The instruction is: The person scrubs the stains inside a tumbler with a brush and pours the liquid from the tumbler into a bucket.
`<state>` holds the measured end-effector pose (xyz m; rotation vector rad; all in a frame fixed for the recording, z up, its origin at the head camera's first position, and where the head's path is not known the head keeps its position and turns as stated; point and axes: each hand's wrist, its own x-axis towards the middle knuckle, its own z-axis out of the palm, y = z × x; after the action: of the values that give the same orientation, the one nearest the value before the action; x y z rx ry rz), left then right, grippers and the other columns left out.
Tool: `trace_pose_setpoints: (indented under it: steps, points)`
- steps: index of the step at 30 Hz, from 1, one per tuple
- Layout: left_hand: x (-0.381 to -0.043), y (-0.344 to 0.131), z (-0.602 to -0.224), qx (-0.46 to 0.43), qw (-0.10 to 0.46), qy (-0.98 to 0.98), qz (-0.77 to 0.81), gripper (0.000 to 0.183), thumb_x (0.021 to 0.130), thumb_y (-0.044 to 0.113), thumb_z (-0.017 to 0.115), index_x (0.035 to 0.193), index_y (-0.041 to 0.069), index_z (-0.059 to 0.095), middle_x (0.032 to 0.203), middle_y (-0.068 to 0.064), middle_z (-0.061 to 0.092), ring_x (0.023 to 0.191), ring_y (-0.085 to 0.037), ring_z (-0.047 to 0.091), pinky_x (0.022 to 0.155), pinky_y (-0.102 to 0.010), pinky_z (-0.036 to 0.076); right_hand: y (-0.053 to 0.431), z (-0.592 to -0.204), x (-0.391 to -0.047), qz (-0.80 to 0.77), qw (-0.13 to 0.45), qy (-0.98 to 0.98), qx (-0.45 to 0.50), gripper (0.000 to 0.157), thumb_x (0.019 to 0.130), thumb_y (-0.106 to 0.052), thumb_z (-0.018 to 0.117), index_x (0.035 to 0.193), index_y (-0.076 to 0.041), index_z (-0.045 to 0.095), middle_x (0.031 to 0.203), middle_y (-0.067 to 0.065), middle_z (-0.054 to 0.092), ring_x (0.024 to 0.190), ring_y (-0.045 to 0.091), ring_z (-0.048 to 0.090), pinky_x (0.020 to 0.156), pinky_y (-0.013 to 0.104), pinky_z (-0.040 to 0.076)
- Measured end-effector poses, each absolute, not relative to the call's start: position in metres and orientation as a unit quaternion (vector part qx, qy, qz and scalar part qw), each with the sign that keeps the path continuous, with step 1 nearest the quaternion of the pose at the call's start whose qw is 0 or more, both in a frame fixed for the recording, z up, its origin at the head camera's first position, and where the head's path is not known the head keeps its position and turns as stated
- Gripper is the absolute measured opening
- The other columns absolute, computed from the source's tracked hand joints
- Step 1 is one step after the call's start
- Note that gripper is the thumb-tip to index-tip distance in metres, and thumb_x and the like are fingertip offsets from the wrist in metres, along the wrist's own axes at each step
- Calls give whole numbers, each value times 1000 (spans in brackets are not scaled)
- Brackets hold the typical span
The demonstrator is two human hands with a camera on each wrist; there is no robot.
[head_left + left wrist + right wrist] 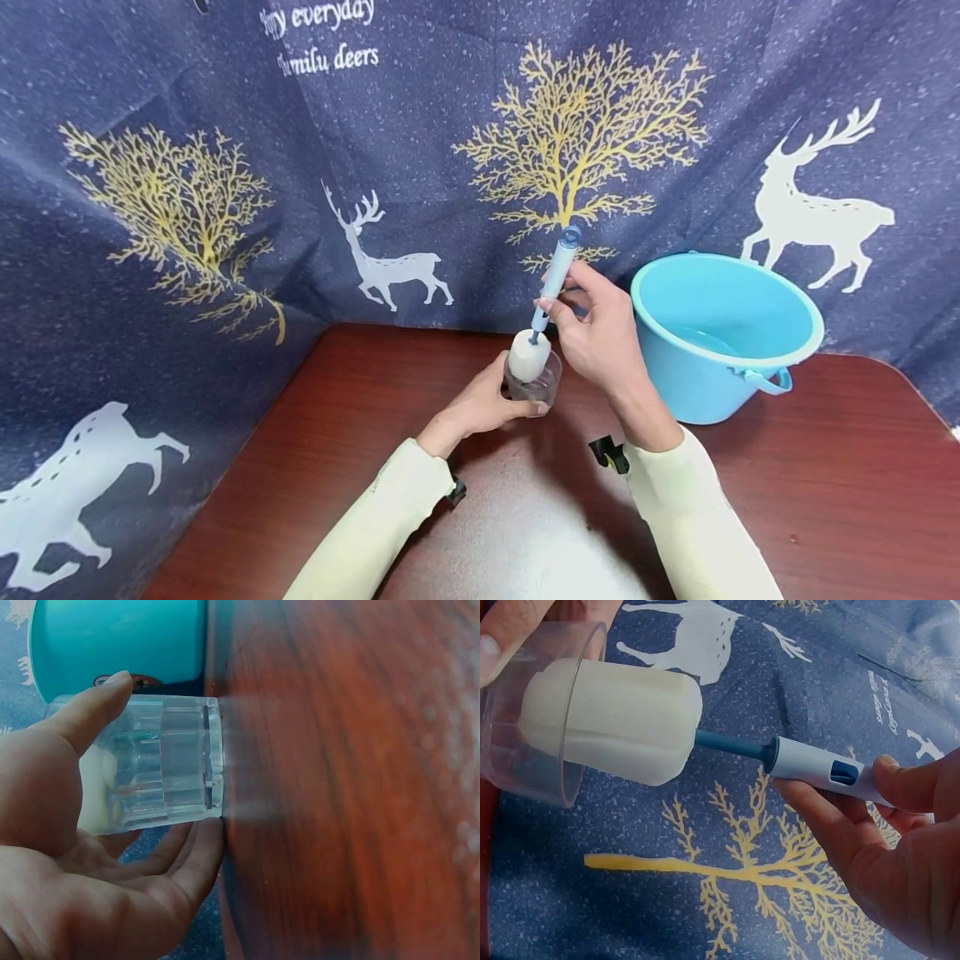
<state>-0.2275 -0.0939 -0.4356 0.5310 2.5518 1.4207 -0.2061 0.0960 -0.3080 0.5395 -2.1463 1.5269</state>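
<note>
My right hand [600, 329] grips the pale blue handle of a sponge bottle brush [529, 357]. In the right wrist view the white sponge head [630, 720] is partly inside the mouth of a clear cup [532, 765], with its handle end outside. My left hand [487, 398] holds that cup around its side, thumb on one side and fingers on the other. The left wrist view shows the clear ribbed cup [169, 761] upright, its base at the wooden tabletop, the sponge showing pale through the wall near the rim.
A light blue bucket [697, 383] with a handle stands on the table, right of my right hand. Some water shows at its bottom. Behind the reddish-brown table [360, 400] hangs a dark blue cloth [420, 142] printed with deer and trees.
</note>
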Motion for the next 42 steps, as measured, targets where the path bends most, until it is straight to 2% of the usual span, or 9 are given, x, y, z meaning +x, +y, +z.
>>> trace_pose_setpoints:
  steps: [3, 11, 19, 22, 29, 42]
  points:
    - [-227, -94, -437, 175, 88, 857, 476, 80, 83, 36, 93, 146, 14, 48, 131, -2, 64, 117, -19, 62, 102, -40, 50, 96, -308, -206, 549, 225, -780, 199, 17, 98, 0, 73, 113, -6, 69, 111, 14, 72, 103, 24, 77, 79, 45, 61]
    - [-226, -94, -437, 169, 96, 855, 481, 80, 83, 34, 92, 147, 14, 47, 134, -4, 63, 121, -21, 62, 103, -42, 51, 97, -310, -206, 544, 223, -783, 205, 16, 97, 4, 72, 110, -5, 68, 111, 15, 72, 103, 24, 76, 78, 49, 60]
    - [-227, -93, -437, 171, 96, 855, 480, 87, 84, 36, 92, 152, 13, 42, 139, -5, 61, 125, -21, 60, 106, -42, 50, 98, -307, -205, 512, 250, -795, 210, 17, 95, 4, 75, 107, -7, 69, 105, 7, 73, 100, 23, 77, 65, 33, 54]
    - [-226, -92, -437, 168, 97, 858, 475, 90, 84, 37, 92, 154, 13, 41, 142, -5, 60, 127, -21, 60, 108, -42, 49, 98, -307, -205, 509, 253, -794, 215, 18, 95, 4, 75, 107, -8, 69, 106, 5, 73, 100, 22, 77, 63, 30, 51]
    - [-226, -92, -436, 164, 102, 857, 478, 92, 84, 37, 92, 156, 13, 39, 146, -5, 58, 130, -22, 58, 110, -43, 48, 98, -307, -205, 512, 246, -791, 227, 18, 96, 5, 73, 108, -8, 69, 108, 5, 72, 101, 25, 76, 59, 32, 47]
    - [-228, -93, -438, 166, 99, 857, 477, 88, 84, 36, 92, 153, 14, 42, 143, -3, 59, 128, -20, 59, 108, -41, 49, 97, -307, -202, 477, 250, -808, 238, 27, 97, 3, 72, 121, -8, 68, 117, 8, 71, 103, 25, 74, 64, 38, 50]
